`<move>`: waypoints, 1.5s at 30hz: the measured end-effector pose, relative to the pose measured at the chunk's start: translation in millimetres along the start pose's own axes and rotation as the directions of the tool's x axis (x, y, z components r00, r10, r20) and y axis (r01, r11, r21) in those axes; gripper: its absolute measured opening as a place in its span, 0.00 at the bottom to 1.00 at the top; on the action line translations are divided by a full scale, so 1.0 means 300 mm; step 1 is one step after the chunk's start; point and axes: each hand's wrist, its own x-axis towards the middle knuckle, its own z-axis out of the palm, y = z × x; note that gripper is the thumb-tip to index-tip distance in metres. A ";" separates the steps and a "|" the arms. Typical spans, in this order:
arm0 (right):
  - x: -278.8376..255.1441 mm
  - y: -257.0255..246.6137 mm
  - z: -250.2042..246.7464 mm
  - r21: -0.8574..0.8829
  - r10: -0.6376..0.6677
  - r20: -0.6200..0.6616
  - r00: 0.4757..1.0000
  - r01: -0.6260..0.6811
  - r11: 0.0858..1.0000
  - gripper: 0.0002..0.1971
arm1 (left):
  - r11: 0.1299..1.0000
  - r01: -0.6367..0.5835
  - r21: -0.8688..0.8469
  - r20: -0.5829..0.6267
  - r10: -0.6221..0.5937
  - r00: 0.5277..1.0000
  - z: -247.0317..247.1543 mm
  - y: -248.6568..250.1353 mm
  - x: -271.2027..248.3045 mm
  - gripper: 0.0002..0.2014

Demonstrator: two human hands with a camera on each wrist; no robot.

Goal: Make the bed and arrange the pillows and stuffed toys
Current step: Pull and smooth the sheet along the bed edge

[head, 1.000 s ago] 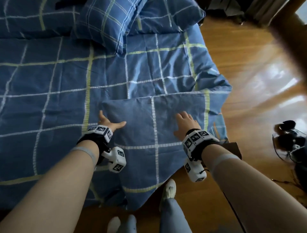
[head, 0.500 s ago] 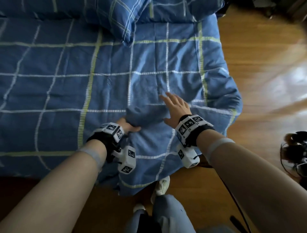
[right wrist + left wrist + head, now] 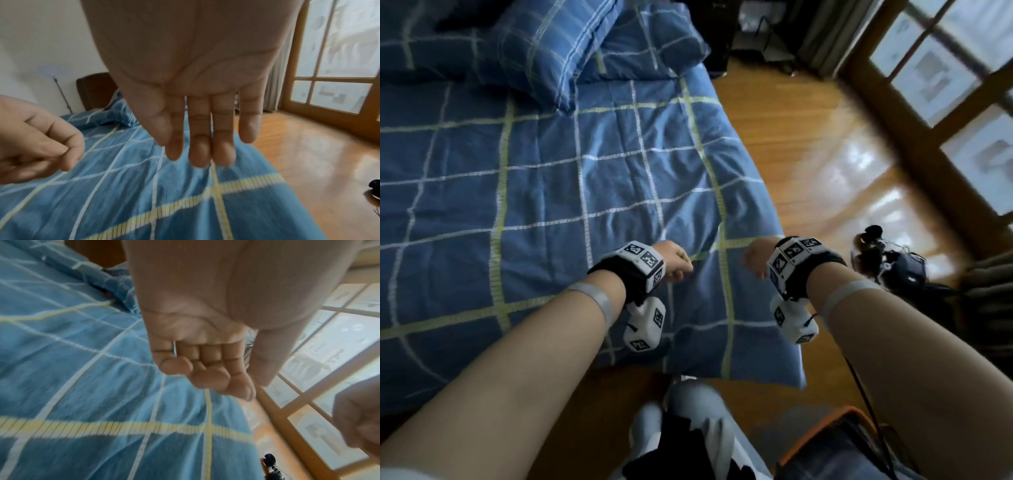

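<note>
A blue plaid quilt [image 3: 585, 192] covers the bed, and its near right corner lies flat and hangs over the edge. Two pillows in the same plaid, one [image 3: 544, 58] leaning over the other [image 3: 650, 37], lie at the head end. My left hand [image 3: 676, 262] hovers just above the quilt's corner. The left wrist view shows its fingers [image 3: 205, 369] curled with nothing in them. My right hand [image 3: 755, 260] hovers beside it near the bed's right edge, its fingers [image 3: 201, 138] straight and empty. No stuffed toy is in view.
Shiny wooden floor [image 3: 825, 171] runs along the bed's right side to a wood-framed glazed door [image 3: 945, 85]. Black gear [image 3: 883, 260] lies on the floor right of my right wrist. An orange-edged object [image 3: 835, 445] sits by my legs. A dark headboard [image 3: 92, 91] stands behind the pillows.
The folded-back quilt corner that my left hand gripped now lies flat. Both hands have lifted off the quilt, and the head view has swung right.
</note>
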 end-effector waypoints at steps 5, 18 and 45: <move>-0.013 0.124 -0.059 0.115 0.010 -0.140 0.990 0.006 0.993 0.08 | 0.968 -0.107 0.226 -0.077 0.127 0.989 -0.042 0.222 -0.006 0.06; 0.248 0.804 -0.163 0.326 0.085 -0.152 0.985 -0.031 0.945 0.19 | 0.861 -0.131 0.491 0.062 0.115 0.991 0.153 0.841 0.443 0.13; 1.478 1.680 -1.383 0.008 -0.124 -0.203 0.971 0.129 0.992 0.14 | 0.987 0.063 0.149 -0.142 -0.041 0.989 -0.475 1.829 1.842 0.17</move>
